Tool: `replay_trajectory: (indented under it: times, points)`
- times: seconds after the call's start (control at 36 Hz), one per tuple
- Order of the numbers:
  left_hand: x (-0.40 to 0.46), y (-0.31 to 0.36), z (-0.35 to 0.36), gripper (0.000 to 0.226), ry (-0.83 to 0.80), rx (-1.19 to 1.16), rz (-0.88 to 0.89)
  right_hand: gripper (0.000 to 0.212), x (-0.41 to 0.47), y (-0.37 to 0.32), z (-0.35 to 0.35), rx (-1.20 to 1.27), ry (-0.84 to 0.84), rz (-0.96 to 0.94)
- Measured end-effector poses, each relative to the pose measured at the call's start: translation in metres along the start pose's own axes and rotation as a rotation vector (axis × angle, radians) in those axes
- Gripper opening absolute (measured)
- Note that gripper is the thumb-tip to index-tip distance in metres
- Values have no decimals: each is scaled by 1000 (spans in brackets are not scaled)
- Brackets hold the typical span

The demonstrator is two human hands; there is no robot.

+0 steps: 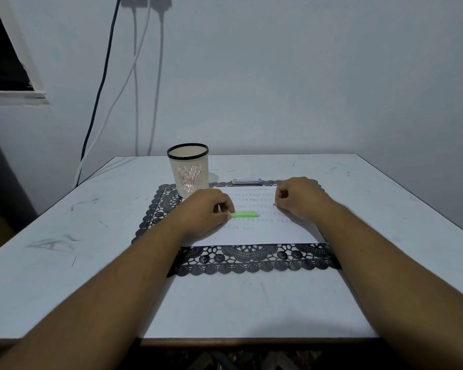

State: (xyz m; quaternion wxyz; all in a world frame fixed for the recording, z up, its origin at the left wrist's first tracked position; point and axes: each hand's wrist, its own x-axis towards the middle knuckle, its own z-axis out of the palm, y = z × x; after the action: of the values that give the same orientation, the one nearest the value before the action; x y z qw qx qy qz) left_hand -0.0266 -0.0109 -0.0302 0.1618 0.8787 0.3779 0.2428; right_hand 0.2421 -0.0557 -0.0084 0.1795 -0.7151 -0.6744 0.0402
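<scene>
A white sheet of paper [254,233] with rows of small marks lies on a black lace placemat [251,259]. On the paper rests a small green bar [245,214], lying flat. My left hand [206,209] pinches the bar's left end between curled fingers and thumb. My right hand [300,194] sits on the paper's right part with its fingers curled. A thin dark tip shows just under its fingers; whether the hand holds it I cannot tell.
A cream mesh pen holder [189,169] with a black rim stands at the mat's back left. A flat blue and red box [246,181] lies behind the paper. Cables [134,76] hang down the wall. The table's front edge [251,340] is near my body.
</scene>
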Motion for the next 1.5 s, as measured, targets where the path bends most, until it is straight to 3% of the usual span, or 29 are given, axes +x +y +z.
replay_trajectory:
  times: [0.28,0.64,1.5]
  points:
    - [1,-1,-3,10,-11,2,-6,9,2,3,-1,-136,-8,-38]
    - [1,-4,-1,11,-14,1,6,25,9,12,6,-119,-31,-38]
    - [-2,-1,-2,11,-18,-18,8,9,2,8,5,-107,9,-5]
